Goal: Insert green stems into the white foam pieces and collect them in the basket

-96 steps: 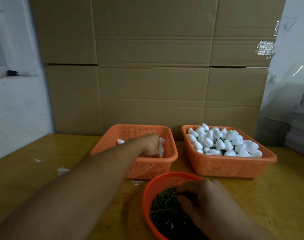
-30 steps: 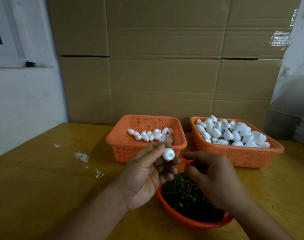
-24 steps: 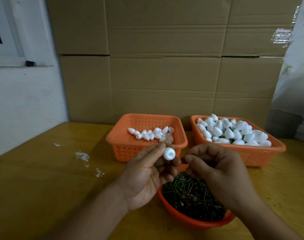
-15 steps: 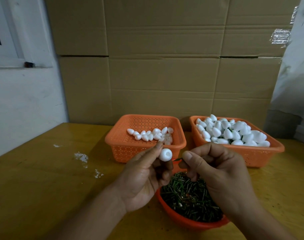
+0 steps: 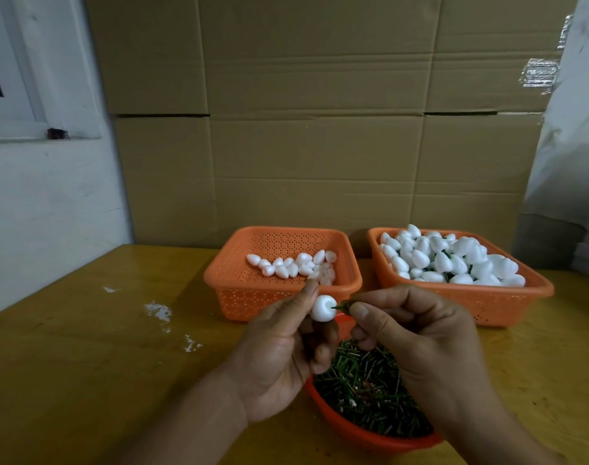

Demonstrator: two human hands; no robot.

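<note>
My left hand [image 5: 283, 357] pinches a white foam piece [image 5: 322, 308] between thumb and fingers, just above the round orange bowl [image 5: 360, 434] of green stems [image 5: 367, 394]. My right hand [image 5: 417, 333] holds a green stem [image 5: 340, 307] whose tip touches the foam's flat end. Behind stand two orange baskets: the left basket [image 5: 239, 283] has a few plain foam pieces [image 5: 293, 266], the right basket [image 5: 521, 297] is heaped with foam pieces with stems [image 5: 447, 260].
Everything stands on a yellow wooden table [image 5: 85, 347] with white foam crumbs [image 5: 158, 312] at the left. Stacked cardboard boxes [image 5: 320, 129] form a wall just behind the baskets. A white wall [image 5: 44, 203] is at the left, plastic-wrapped stacks [image 5: 568, 196] at the right.
My left hand took a foam piece from the left basket and brought it above the bowl. My right hand lifted a stem out of the bowl and brought its tip to the foam.
</note>
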